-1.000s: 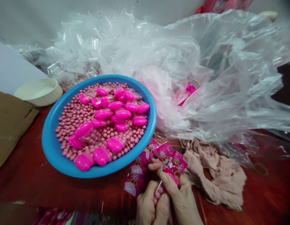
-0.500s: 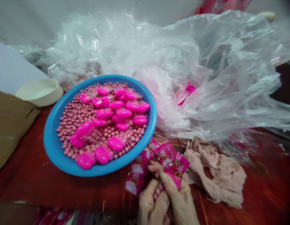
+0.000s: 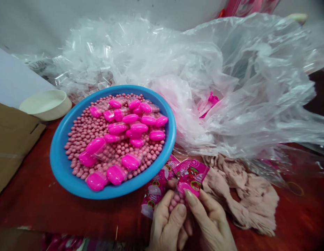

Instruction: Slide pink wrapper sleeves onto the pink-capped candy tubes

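Low at the centre, my left hand (image 3: 167,223) is closed around a small clear container of pink candy balls (image 3: 176,201) with a bright pink cap. My right hand (image 3: 212,219) is closed too, its thumb pressed at the cap's edge. A shiny pink printed wrapper (image 3: 195,171) with a strawberry figure lies against the cap, behind my fingers; whether the cap is inside it I cannot tell. More printed wrappers (image 3: 155,188) lie under and beside my left hand. At the upper left, a blue basin (image 3: 55,153) holds loose pink balls and several pink-capped containers (image 3: 116,174).
Clear plastic bags and many clear empty tubes (image 3: 99,52) are heaped along the wall. A crumpled beige cloth (image 3: 250,195) lies right of my hands. A white bowl (image 3: 46,104) and a cardboard box (image 3: 12,143) stand at the left of the red table (image 3: 28,195).
My right hand has shifted slightly right and its thumb now sits lower on the cap. The wrapper has turned, showing its strawberry figure more upright, and more of the balls show between my hands.
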Motion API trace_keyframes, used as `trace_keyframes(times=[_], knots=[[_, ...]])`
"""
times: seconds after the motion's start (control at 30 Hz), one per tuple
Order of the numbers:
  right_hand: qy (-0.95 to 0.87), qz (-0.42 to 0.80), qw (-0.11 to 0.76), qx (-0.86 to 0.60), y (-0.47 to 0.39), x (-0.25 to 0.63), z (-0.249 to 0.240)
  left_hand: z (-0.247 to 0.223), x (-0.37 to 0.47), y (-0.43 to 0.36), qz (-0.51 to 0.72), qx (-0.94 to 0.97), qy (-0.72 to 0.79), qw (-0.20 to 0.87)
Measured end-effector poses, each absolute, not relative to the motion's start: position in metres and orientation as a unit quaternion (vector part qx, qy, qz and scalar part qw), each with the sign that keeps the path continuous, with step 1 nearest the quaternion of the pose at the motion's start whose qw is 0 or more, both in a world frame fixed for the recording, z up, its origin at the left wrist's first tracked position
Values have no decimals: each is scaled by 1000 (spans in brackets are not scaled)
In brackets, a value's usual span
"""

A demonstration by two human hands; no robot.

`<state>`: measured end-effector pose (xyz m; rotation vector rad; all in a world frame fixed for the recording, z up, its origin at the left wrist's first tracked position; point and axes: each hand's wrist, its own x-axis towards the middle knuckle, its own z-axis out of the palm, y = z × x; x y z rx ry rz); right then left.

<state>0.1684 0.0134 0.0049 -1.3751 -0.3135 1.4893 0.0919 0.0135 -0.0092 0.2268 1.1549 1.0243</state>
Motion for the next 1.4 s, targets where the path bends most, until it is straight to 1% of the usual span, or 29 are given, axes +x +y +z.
trace_keyframes(times=[0.13, 0.23, 0.3, 0.37, 0.5, 0.63, 0.7, 0.8, 0.87, 0.97, 1.03, 1.13, 1.2, 1.3, 1.4], knots=[[-131, 611, 507, -594, 10, 164, 2, -5, 89, 17, 429, 140, 481, 752], [-103, 594, 531, -595, 10, 166, 0, -5, 91, 18, 434, 125, 480, 752], [-81, 603, 552, -570, 13, 168, 0, -8, 93, 17, 430, 159, 483, 746], [-71, 626, 565, -532, 16, 168, 1, -12, 93, 16, 414, 231, 506, 721], [-75, 636, 576, -509, 17, 163, 1, -19, 88, 12, 386, 368, 578, 618], [-85, 636, 559, -525, 14, 170, -7, -19, 80, 9, 336, 446, 611, 561], [-103, 611, 557, -553, 14, 179, -10, -17, 74, 9, 310, 472, 622, 542], [-173, 568, 526, -609, 13, 190, -11, -11, 65, 17, 352, 487, 606, 521], [-225, 563, 486, -630, 11, 192, -10, -7, 64, 24, 402, 475, 564, 543], [-263, 548, 457, -649, 7, 183, -6, -2, 68, 34, 404, 379, 499, 667], [-271, 548, 461, -643, 4, 174, -3, -1, 72, 38, 401, 275, 470, 736], [-277, 572, 471, -611, -1, 165, -3, 0, 75, 41, 450, 168, 445, 756], [-297, 558, 475, -612, -3, 162, -4, 0, 74, 41, 471, 135, 433, 756], [-364, 504, 483, -617, -6, 163, -7, 2, 73, 42, 465, 140, 397, 779], [-429, 482, 475, -598, -8, 166, -9, 5, 74, 44, 438, 148, 367, 807]])
